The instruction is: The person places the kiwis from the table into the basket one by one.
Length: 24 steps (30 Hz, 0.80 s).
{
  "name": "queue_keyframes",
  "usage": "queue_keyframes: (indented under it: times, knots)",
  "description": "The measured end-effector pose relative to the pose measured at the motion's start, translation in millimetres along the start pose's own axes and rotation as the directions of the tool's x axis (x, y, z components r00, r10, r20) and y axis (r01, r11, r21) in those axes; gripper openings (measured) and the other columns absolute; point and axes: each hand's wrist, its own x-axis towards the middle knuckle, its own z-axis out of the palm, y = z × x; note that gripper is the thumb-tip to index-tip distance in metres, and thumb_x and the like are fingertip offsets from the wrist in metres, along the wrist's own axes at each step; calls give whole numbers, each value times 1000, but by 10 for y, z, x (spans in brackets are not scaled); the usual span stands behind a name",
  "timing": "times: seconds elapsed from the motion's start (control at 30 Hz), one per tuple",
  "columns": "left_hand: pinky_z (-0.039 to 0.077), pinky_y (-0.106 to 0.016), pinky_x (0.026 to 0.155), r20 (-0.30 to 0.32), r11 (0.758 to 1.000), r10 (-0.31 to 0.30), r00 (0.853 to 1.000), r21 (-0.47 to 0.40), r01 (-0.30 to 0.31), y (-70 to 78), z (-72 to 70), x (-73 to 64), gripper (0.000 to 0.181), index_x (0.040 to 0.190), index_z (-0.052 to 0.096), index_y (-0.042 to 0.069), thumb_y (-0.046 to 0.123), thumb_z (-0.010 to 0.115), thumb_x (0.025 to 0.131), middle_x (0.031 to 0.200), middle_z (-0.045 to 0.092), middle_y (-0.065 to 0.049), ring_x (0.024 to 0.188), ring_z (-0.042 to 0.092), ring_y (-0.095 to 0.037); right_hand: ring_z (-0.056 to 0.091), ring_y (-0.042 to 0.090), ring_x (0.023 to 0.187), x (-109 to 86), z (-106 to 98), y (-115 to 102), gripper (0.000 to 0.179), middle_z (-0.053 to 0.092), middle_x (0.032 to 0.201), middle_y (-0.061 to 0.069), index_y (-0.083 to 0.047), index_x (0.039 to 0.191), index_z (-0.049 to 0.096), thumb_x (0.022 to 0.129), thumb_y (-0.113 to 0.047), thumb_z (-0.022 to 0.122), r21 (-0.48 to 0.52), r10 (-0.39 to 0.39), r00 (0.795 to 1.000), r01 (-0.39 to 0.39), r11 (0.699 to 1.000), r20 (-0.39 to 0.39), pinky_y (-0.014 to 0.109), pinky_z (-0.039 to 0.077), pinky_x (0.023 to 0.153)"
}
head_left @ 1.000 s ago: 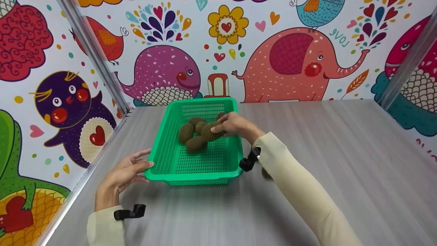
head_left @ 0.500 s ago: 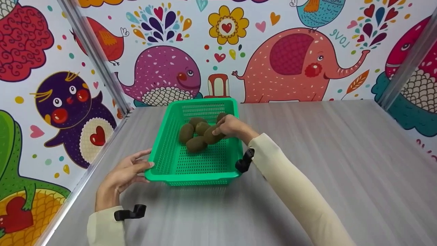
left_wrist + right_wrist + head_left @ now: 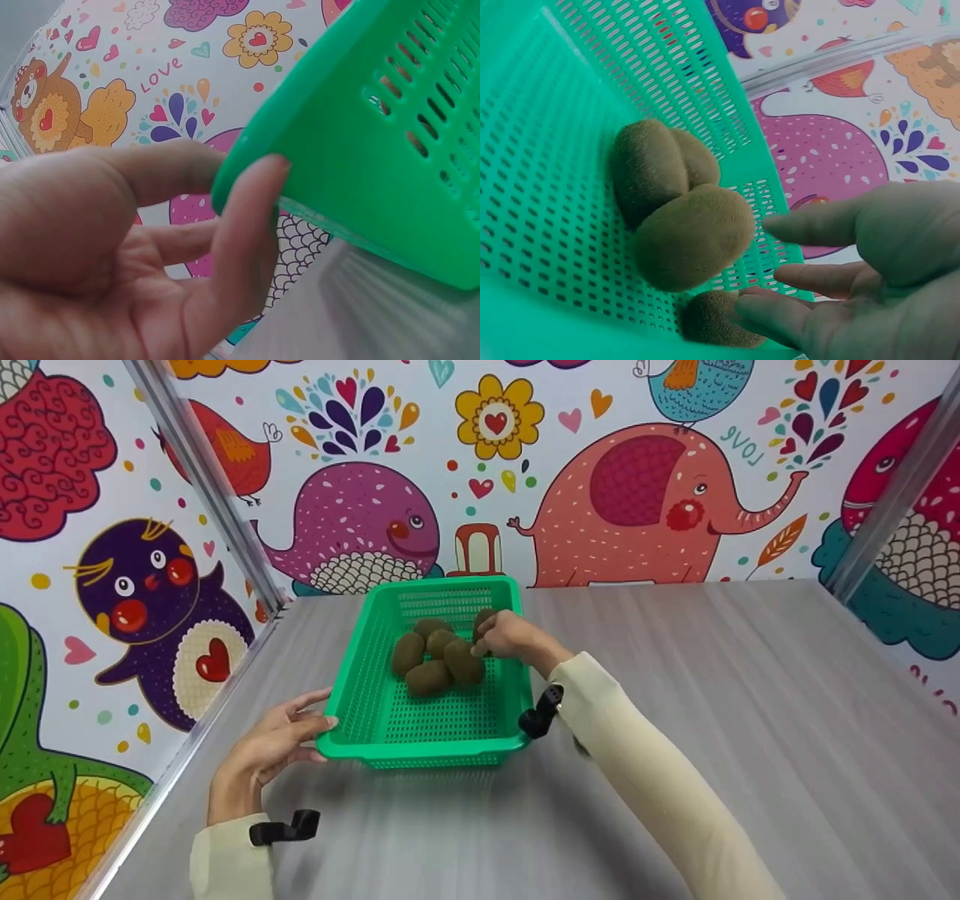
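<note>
Several brown kiwis (image 3: pixel 429 679) lie together in a green perforated plastic basket (image 3: pixel 420 749). At the basket's near left corner, my left hand (image 3: pixel 279 741) grips the rim; the left wrist view shows thumb and fingers on either side of the rim (image 3: pixel 259 124). My right hand (image 3: pixel 510 636) is over the basket's right side with nothing in its grasp. Its fingers are apart beside the nearest kiwi (image 3: pixel 697 236) in the right wrist view, and a fingertip overlaps another kiwi (image 3: pixel 718 319) by the basket wall. In the head view this hand partly hides the kiwi at the right wall.
A small dark object (image 3: pixel 581 747) shows on the grey table (image 3: pixel 720 675), mostly hidden behind the right sleeve (image 3: pixel 645 757). Cartoon-printed panels (image 3: pixel 622 510) stand behind and to the left of the table. Black camera mounts (image 3: pixel 541 712) sit on both wrists.
The right hand has lowered a kiwi into the basket and let go of it; that kiwi now stands against the others. The left hand has stayed on the rim.
</note>
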Motion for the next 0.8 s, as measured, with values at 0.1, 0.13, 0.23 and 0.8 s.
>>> queue_keyframes:
  times: [0.1,0.13,0.23,0.8]
  knots:
    - [63,-33,71,1,1000,-2,1000,3,2,1,-8,-2,72,158,22,3,19,60,100,117,64,-10,87,70,-12,52,34,130,-65,-43,7,53,52,148,14,-3,146,50,98,-20,64,29,-22,1000,22,999,12,49,42,116]
    - [63,-33,71,0,1000,-6,1000,2,6,4,-9,-5,72,158,22,4,19,61,100,117,64,-10,88,70,-12,53,34,131,-85,-56,8,54,52,148,14,-4,147,48,98,-21,64,40,-28,999,27,999,17,51,41,116]
    - [63,-33,72,0,1000,-10,1000,1,10,7,-14,-6,72,158,22,4,20,61,100,116,64,-8,88,70,-13,57,34,129,-144,-94,9,56,53,146,14,-5,148,48,97,-21,66,99,-37,999,35,994,23,51,42,115]
    - [63,-31,71,21,1000,3,1000,-3,-2,-9,-7,6,72,159,19,3,18,59,101,112,64,-6,87,69,-11,63,27,123,-540,-339,157,44,62,137,10,-9,135,60,94,-21,71,297,-123,992,122,947,-14,40,53,105]
